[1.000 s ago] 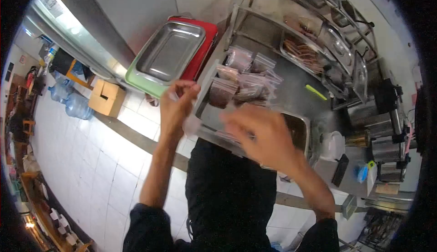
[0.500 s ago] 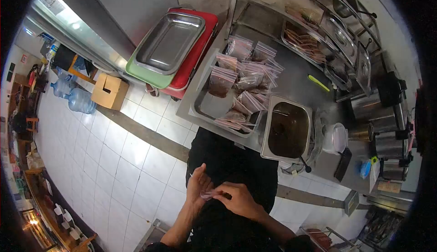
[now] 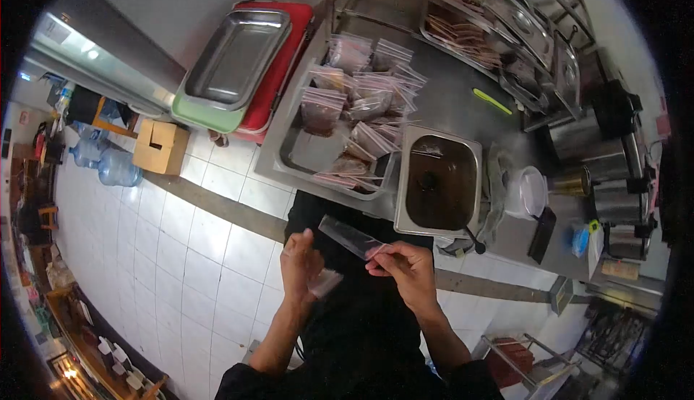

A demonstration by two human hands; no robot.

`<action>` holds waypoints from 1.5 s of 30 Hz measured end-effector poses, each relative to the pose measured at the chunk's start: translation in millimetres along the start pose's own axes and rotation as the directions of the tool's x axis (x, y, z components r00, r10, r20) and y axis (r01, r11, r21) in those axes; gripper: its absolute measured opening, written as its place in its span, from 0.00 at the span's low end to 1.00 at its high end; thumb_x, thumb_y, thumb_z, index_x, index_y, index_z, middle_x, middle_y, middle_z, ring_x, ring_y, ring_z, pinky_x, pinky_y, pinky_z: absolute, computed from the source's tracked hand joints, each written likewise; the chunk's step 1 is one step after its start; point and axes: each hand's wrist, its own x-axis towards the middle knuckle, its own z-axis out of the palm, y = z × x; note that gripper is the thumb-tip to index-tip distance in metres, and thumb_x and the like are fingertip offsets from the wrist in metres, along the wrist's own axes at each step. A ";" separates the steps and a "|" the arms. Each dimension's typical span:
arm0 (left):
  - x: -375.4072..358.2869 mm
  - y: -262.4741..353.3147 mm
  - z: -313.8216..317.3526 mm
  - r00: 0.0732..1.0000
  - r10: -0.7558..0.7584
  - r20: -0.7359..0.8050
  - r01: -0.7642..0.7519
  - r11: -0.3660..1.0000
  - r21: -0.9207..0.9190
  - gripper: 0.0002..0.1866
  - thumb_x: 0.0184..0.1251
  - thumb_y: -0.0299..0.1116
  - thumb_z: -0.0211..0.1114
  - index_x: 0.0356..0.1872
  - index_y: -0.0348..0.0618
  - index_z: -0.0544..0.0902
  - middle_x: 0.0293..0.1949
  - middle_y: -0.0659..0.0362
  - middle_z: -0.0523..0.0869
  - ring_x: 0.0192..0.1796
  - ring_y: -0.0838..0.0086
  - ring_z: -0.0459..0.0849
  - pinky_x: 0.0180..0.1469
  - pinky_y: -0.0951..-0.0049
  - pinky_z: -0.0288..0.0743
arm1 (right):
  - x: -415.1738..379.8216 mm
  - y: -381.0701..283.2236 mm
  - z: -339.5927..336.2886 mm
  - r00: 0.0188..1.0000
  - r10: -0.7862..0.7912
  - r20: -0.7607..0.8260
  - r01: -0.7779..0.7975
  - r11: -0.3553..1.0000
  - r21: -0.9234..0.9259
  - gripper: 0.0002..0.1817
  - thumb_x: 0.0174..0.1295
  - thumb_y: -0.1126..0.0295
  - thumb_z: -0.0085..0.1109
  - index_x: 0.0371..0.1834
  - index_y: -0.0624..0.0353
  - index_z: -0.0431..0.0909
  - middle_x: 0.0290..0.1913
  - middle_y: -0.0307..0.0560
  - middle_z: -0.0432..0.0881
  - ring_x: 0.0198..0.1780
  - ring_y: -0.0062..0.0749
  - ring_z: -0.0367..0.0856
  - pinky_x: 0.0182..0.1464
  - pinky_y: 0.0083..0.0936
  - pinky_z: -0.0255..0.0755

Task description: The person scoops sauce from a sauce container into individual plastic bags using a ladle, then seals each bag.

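Note:
My right hand (image 3: 406, 268) pinches one end of a clear zip bag (image 3: 349, 236), which stretches out flat towards the upper left. It looks empty, with a pink strip near my fingers. Lower left of it, my left hand (image 3: 296, 264) is curled closed around more clear plastic bags (image 3: 325, 283), blurred and poking out below the palm. Both hands are in front of my dark clothing, short of the counter. Beyond them, many filled zip bags (image 3: 323, 111) with pink closures crowd a metal tray (image 3: 303, 155). To its right sits a deep steel pan (image 3: 473, 155) of brown liquid.
A ladle handle (image 3: 473, 237) leans over the pan's near right corner. Right of it stand a white tub (image 3: 526, 194) and large pots (image 3: 611, 201). A yellow-green utensil (image 3: 493, 101) lies on the steel counter (image 3: 452, 89). Stacked trays (image 3: 238, 60) are at upper left.
My right hand has moved right and up, drawing one clear zip bag away from my left hand. My left hand has turned and closed around the other bags. The view has shifted slightly.

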 end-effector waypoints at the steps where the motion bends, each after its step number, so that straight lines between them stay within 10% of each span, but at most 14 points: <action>1: -14.1 -1.8 10.5 0.994 0.109 0.001 -0.107 0.979 0.176 0.14 0.63 0.44 0.71 0.27 0.49 0.78 0.17 0.68 0.71 0.18 0.84 0.66 0.22 0.81 0.57 | -0.3 -0.4 -2.3 1.000 -0.002 -0.013 0.002 1.000 -0.001 0.02 0.66 0.81 0.58 0.36 0.69 0.81 0.43 0.51 0.83 0.38 0.28 0.86 0.42 0.22 0.85; 7: -45.6 -3.0 40.4 0.773 0.396 0.495 -0.634 0.449 0.630 0.12 0.56 0.34 0.77 0.37 0.37 0.87 0.26 0.60 0.84 0.28 0.80 0.80 0.30 0.79 0.72 | 0.5 -2.5 -3.4 0.959 -0.161 0.231 0.255 0.844 -0.471 0.08 0.56 0.76 0.71 0.32 0.64 0.80 0.43 0.45 0.79 0.40 0.23 0.82 0.37 0.20 0.79; 17: -49.7 16.5 33.0 0.751 0.078 0.656 -0.651 0.254 0.715 0.06 0.59 0.25 0.68 0.34 0.35 0.81 0.31 0.49 0.85 0.31 0.56 0.86 0.31 0.66 0.76 | -0.5 -1.2 -13.9 0.928 -0.051 0.370 0.230 0.859 -0.458 0.06 0.56 0.81 0.66 0.32 0.64 0.76 0.37 0.46 0.78 0.35 0.26 0.84 0.33 0.24 0.81; 19: -51.1 13.9 33.2 0.747 0.057 0.662 -0.660 0.182 0.729 0.08 0.58 0.25 0.68 0.32 0.36 0.76 0.29 0.48 0.83 0.31 0.51 0.83 0.30 0.62 0.75 | -1.6 -0.1 -10.8 0.822 -0.123 0.556 0.548 0.438 -0.713 0.06 0.58 0.77 0.64 0.30 0.61 0.74 0.32 0.47 0.77 0.30 0.31 0.83 0.28 0.26 0.76; 28: -53.8 3.9 29.6 0.766 0.347 0.541 -0.546 -0.094 0.832 0.11 0.57 0.30 0.69 0.23 0.40 0.74 0.22 0.50 0.80 0.23 0.51 0.81 0.24 0.59 0.72 | -7.7 12.8 -3.9 0.770 -0.493 0.405 0.590 0.310 -0.745 0.08 0.57 0.72 0.66 0.33 0.62 0.76 0.42 0.49 0.80 0.35 0.34 0.84 0.35 0.26 0.80; 31: -54.4 5.4 33.1 0.742 0.344 0.576 -0.562 -0.150 0.813 0.13 0.57 0.32 0.70 0.21 0.40 0.74 0.20 0.52 0.80 0.21 0.52 0.81 0.22 0.58 0.71 | -3.1 10.2 1.9 0.700 -0.480 0.529 0.645 0.108 -0.756 0.09 0.57 0.73 0.67 0.40 0.62 0.81 0.52 0.49 0.80 0.39 0.35 0.86 0.38 0.25 0.82; 34: -57.3 -5.5 29.9 0.764 0.253 0.594 -0.532 -0.274 0.801 0.13 0.58 0.33 0.69 0.21 0.41 0.75 0.21 0.52 0.81 0.22 0.55 0.82 0.22 0.60 0.72 | -6.7 19.9 -6.3 0.829 -0.346 0.440 0.525 0.205 -0.826 0.12 0.56 0.74 0.67 0.44 0.60 0.84 0.51 0.49 0.83 0.41 0.38 0.87 0.40 0.25 0.82; 41: -67.4 0.3 38.7 0.690 0.349 0.635 -0.657 -0.068 0.751 0.10 0.56 0.32 0.74 0.30 0.39 0.81 0.26 0.54 0.83 0.28 0.59 0.85 0.29 0.66 0.78 | -7.6 -7.1 -7.5 0.953 -0.296 0.062 0.249 0.654 -0.715 0.11 0.50 0.78 0.74 0.37 0.63 0.86 0.38 0.52 0.87 0.39 0.30 0.88 0.40 0.21 0.81; 43: -56.5 7.5 35.2 0.745 0.589 0.315 -0.587 0.352 0.729 0.14 0.55 0.33 0.77 0.36 0.37 0.83 0.34 0.55 0.85 0.39 0.67 0.86 0.39 0.69 0.78 | -6.7 -8.3 -18.5 0.977 -0.204 0.064 0.207 0.828 -0.522 0.12 0.49 0.80 0.75 0.38 0.65 0.86 0.39 0.50 0.87 0.40 0.26 0.87 0.40 0.21 0.82; 45: -44.8 14.8 27.3 0.827 0.463 0.319 -0.541 0.503 0.674 0.15 0.56 0.34 0.76 0.38 0.36 0.83 0.38 0.54 0.86 0.43 0.70 0.84 0.43 0.70 0.77 | -6.1 -1.6 -29.4 0.980 -0.173 0.095 0.197 0.879 -0.434 0.12 0.49 0.80 0.75 0.38 0.65 0.86 0.40 0.49 0.87 0.39 0.27 0.87 0.40 0.22 0.83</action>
